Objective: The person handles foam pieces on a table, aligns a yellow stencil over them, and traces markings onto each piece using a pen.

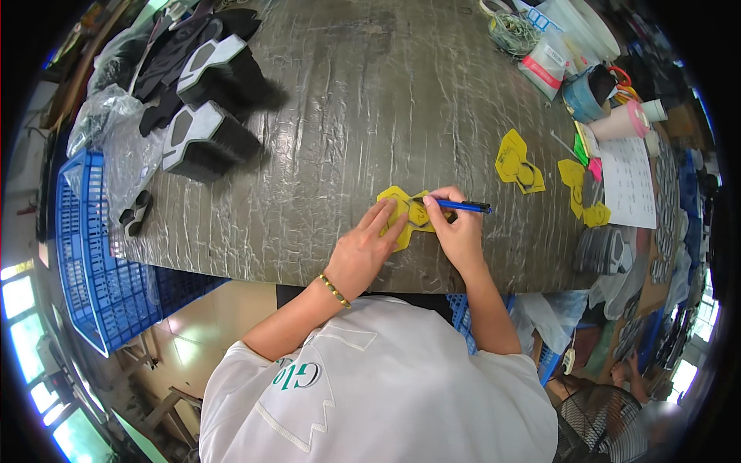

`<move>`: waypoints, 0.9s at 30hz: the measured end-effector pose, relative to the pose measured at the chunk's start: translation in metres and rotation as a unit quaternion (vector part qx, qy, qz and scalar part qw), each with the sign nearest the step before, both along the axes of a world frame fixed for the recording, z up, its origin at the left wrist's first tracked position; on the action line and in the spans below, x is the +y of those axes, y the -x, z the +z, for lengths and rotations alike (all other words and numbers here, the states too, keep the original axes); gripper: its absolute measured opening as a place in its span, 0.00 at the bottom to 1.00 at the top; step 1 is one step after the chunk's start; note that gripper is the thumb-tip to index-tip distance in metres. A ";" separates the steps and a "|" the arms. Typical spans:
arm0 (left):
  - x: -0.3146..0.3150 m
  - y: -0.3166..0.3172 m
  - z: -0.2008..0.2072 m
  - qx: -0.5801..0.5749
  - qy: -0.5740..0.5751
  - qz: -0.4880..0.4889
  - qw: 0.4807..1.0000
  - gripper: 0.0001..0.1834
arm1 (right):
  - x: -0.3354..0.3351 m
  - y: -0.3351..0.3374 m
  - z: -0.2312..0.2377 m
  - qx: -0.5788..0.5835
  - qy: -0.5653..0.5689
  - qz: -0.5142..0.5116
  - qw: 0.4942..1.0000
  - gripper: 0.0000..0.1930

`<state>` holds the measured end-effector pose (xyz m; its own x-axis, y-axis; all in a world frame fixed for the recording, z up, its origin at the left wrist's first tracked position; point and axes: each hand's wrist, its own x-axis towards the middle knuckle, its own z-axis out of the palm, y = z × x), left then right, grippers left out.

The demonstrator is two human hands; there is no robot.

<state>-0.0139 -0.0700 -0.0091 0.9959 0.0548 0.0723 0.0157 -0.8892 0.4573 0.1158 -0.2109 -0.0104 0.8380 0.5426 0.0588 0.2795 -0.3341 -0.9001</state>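
A yellow cut-out template [400,241] lies on the table near its front edge, with dark pen marks on it. Spread over its left part, the fingers of my left hand [366,245] press it down without gripping it. A beaded bracelet is on that wrist. My right hand [461,233] is closed around a blue pen [468,206], its tip down at the template near my left fingertips. What lies beneath the template is covered by my fingers. Two more yellow pieces, a template [509,157] and another cut-out [572,185], lie to the right.
Two stacks of grey-and-black pieces [220,73] stand at left, beside plastic bags and a blue crate [85,255]. Another stack [602,251] sits at right, below a written sheet [629,181]. Thread cones [614,123], a tub and a bag crowd the far right. A fan [602,420] stands behind me.
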 end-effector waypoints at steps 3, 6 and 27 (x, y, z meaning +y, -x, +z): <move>-0.001 0.000 -0.001 0.000 -0.009 0.002 1.000 0.29 | 0.000 -0.002 0.001 0.000 -0.010 0.021 1.000 0.05; -0.001 0.000 -0.002 -0.002 -0.012 0.002 1.000 0.29 | 0.001 -0.002 -0.003 -0.025 -0.015 0.025 0.999 0.05; -0.001 -0.001 0.002 0.014 -0.009 0.001 1.000 0.29 | 0.000 -0.001 -0.005 -0.034 -0.016 0.008 0.999 0.06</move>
<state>-0.0130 -0.0710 -0.0071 0.9974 0.0556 0.0451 0.0300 -0.8970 0.4411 0.1168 -0.2106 -0.0153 0.8232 0.5521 0.1324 0.3445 -0.3003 -0.8895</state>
